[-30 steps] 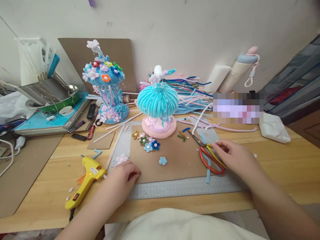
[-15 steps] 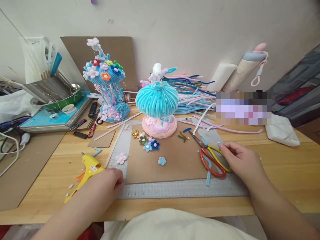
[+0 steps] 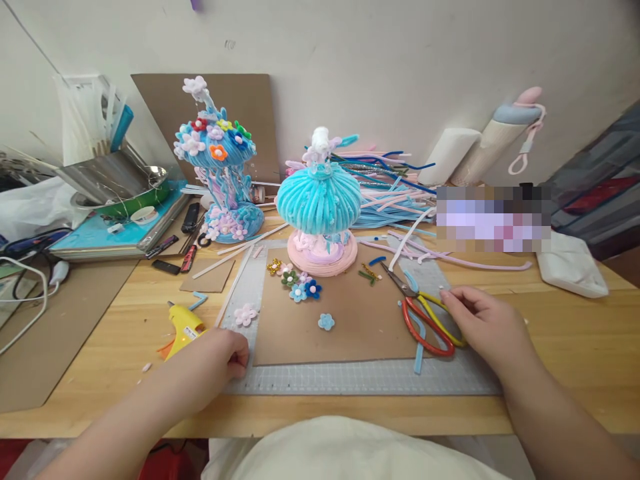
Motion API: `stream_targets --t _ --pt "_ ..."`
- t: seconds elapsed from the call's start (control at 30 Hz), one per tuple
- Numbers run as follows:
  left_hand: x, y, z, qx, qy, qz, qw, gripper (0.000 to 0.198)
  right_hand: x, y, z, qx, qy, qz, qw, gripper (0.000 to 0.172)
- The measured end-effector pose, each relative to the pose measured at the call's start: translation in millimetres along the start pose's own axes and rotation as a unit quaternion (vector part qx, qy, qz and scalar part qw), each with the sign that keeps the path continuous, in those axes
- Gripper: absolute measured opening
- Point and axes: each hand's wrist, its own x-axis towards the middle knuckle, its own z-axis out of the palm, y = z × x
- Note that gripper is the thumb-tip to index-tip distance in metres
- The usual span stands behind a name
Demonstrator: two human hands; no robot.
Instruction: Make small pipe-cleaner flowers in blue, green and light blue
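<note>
My left hand (image 3: pixel 220 360) rests curled on the left edge of the grey cutting mat (image 3: pixel 300 380); what its fingers hold, if anything, is hidden. Under that forearm lies a yellow glue gun (image 3: pixel 186 327), partly covered. My right hand (image 3: pixel 483 320) pinches a tiny white piece (image 3: pixel 442 289) beside the yellow-and-red-handled scissors (image 3: pixel 425 320), which lie on the mat. A pale blue felt-like flower (image 3: pixel 326 321) sits alone on a cardboard sheet (image 3: pixel 360 347), below a cluster of small flowers (image 3: pixel 299 292). Behind them stands a turquoise domed pipe-cleaner ornament (image 3: pixel 319 200) on a pink base.
At back left stands a flower-covered blue pipe-cleaner ornament (image 3: pixel 216 150). Loose pipe cleaners (image 3: pixel 395 207) are heaped behind the turquoise one. A steel pot (image 3: pixel 100 177) is at far left. A white packet (image 3: pixel 573 263) and a capped bottle (image 3: pixel 500 143) are on the right.
The view has shifted slightly, so things appear a little further right. My left forearm now covers the glue gun's handle. My right hand keeps its pinch near the scissors.
</note>
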Motion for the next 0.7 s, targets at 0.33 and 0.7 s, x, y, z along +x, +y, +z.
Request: stream_targets --t 0.33,0.7 --pt "-1.5 4.8 -2.4 -0.025 0.023 0.054 0.998 0.008 -0.3 -3.1 -1.6 -0.011 0.002 -0.003 1.0 0.035" --pt "-4.7 3.8 0.9 -0.025 0.038 0.091 0.995 0.01 -1.3 -8.3 -4.6 -0.004 -0.014 -0.011 1.0 0.034"
